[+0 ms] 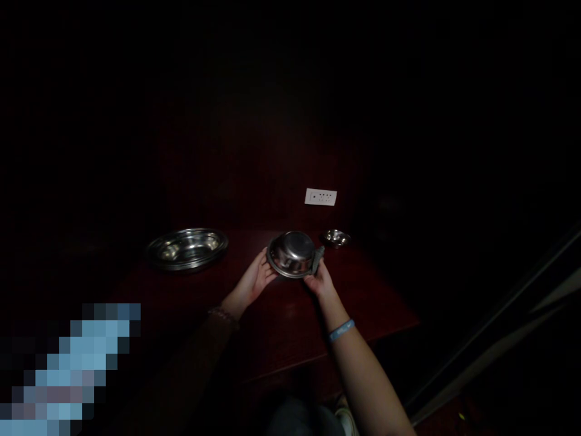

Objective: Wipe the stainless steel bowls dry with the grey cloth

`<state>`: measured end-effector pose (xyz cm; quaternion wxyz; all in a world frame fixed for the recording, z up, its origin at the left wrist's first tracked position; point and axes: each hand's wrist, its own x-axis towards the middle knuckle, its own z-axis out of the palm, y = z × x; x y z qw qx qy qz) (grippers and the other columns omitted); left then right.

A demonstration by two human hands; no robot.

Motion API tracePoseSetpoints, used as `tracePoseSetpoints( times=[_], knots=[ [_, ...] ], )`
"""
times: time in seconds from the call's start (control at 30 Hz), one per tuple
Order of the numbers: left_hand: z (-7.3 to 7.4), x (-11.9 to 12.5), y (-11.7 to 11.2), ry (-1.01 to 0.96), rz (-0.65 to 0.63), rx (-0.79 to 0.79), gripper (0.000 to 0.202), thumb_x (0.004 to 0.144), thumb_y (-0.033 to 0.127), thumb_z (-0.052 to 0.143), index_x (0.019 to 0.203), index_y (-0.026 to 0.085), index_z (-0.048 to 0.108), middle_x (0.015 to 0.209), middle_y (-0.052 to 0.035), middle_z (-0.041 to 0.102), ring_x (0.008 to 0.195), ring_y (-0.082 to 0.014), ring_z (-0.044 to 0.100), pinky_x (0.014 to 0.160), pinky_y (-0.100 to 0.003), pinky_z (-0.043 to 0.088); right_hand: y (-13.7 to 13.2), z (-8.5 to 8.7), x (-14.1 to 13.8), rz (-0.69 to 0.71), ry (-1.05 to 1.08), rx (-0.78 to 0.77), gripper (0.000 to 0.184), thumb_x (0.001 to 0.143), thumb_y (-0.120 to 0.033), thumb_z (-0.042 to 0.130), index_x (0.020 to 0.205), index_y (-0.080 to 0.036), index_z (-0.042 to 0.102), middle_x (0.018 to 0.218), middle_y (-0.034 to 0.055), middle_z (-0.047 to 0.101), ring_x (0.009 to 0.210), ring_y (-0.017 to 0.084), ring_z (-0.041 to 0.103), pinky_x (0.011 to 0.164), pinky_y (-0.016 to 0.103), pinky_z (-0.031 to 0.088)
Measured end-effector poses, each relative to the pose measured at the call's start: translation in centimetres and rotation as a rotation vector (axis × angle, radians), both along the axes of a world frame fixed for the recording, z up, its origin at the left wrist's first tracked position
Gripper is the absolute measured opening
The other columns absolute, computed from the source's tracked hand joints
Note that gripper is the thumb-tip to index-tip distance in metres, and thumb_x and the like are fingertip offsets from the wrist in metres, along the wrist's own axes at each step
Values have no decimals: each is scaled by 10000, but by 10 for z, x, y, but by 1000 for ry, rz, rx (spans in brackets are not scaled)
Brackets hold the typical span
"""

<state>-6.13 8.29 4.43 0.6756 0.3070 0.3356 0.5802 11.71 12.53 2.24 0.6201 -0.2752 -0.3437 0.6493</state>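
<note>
Between my two hands is a shiny steel bowl point(294, 248), turned with its rounded underside up. My left hand point(258, 280) grips its rim at the left, fingers under the edge. At the right rim my right hand point(321, 280) is closed on a grey-green cloth point(318, 259) pressed against the bowl. Just behind, to the right, a small steel bowl point(336, 238) rests on the dark red table point(290, 321). A wide steel dish point(188, 249), or a stack of them, lies on the table further left.
A white socket panel point(321, 197) is set in the dark red wall behind the table. The table's front edge runs below my forearms. Pale slanting bars point(499, 345) stand at the right. Much of the room is too dark to make out.
</note>
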Motion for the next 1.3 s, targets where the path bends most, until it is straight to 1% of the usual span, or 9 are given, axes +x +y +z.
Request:
tracePoseSetpoints(
  times=[0.1, 0.2, 0.37, 0.47, 0.57, 0.8, 0.93, 1.13, 1.3],
  knots=[
    [-3, 6, -1, -52, -2, 34, 312, 898, 361, 548, 1138, 172, 612, 1109, -116, 698, 1000, -211, 661, 895, -348, 526, -1, 0, -4, -28, 34, -143, 334, 959, -412, 438, 845, -190, 660, 824, 55, 752, 899, 173, 713, 867, 328, 564],
    [-9, 8, 2, -124, 92, 49, 310, 874, 292, 590, 1170, 200, 583, 1207, -111, 662, 1076, -218, 638, 904, -362, 534, -4, 1, -10, 16, 7, -209, 298, 959, -411, 453, 888, -206, 657, 844, 29, 755, 852, 163, 713, 798, 317, 580],
    [-14, 4, 7, -127, 222, 36, 188, 864, 248, 594, 1037, 186, 633, 1120, -90, 696, 1001, -204, 662, 837, -326, 550, -4, -4, -13, -10, -102, -183, 364, 918, -508, 496, 989, -191, 660, 926, 52, 750, 891, 173, 706, 816, 325, 569],
    [-14, 2, 8, -113, 270, 37, 142, 840, 229, 613, 954, 160, 662, 961, -65, 730, 864, -170, 677, 796, -286, 540, -2, -8, -10, -171, -182, -108, 430, 895, -541, 506, 1045, -169, 662, 1035, 87, 728, 970, 183, 691, 906, 331, 532],
    [-15, 3, 9, -87, 331, 51, 160, 795, 242, 656, 919, 143, 680, 869, -46, 737, 806, -154, 672, 793, -265, 522, -1, -9, -6, -366, -236, -53, 424, 892, -507, 512, 1107, -163, 636, 1130, 100, 690, 1046, 177, 663, 960, 316, 497],
    [-20, 5, 10, 46, 351, 70, 165, 755, 291, 666, 842, 156, 704, 850, -58, 745, 814, -196, 670, 791, -289, 503, -8, 5, -1, -589, -133, 60, 413, 928, -516, 407, 1183, -208, 508, 1153, 88, 644, 1022, 179, 652, 934, 383, 517],
    [-23, 5, 9, 78, 349, 52, 148, 763, 297, 650, 819, 165, 688, 812, -53, 739, 778, -195, 664, 780, -301, 498, -14, 10, 0, -754, -256, 69, 413, 924, -524, 409, 1223, -239, 412, 1269, 88, 570, 1122, 180, 588, 1045, 411, 423],
    [-28, 1, 10, 103, 339, 38, 164, 737, 313, 686, 775, 154, 678, 726, -31, 710, 660, -159, 630, 706, -278, 475, -22, 11, -7, -712, -489, 211, 407, 930, -473, 414, 1259, -239, 361, 1361, 127, 510, 1206, 192, 538, 1040, 366, 394],
    [-33, 1, 11, 109, 316, 45, 223, 696, 333, 729, 787, 139, 668, 735, -51, 712, 657, -165, 634, 696, -279, 468, -27, 9, -10, -605, -522, 276, 420, 920, -496, 432, 1263, -262, 369, 1224, 79, 624, 1109, 179, 612, 989, 336, 424]
  ],
)
